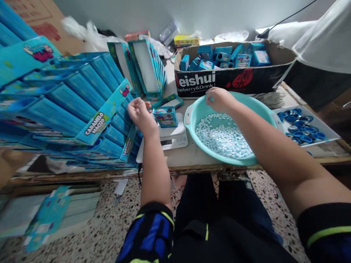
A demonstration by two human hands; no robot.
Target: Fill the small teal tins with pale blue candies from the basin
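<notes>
A small blue carton printed "Caramelo Macizo" (165, 117) stands on a white digital scale (175, 141). Just left of the carton is my left hand (140, 112), its fingers curled in; whatever they may hold is hidden. My right hand (220, 99) hovers over the far left rim of a turquoise basin (263, 104), fingers bent together and pointing down. Any small thing in its grip cannot be made out. Many small white and pale blue candies (219, 137) cover the basin's bottom.
Stacked blue display boxes (65, 106) with open-topped cartons rise at the left. Behind the basin, a black cardboard box (263, 82) holds several blue cartons. A white tray (330, 137) with blue-and-silver lids lies right. The table's wooden edge (197, 168) runs in front.
</notes>
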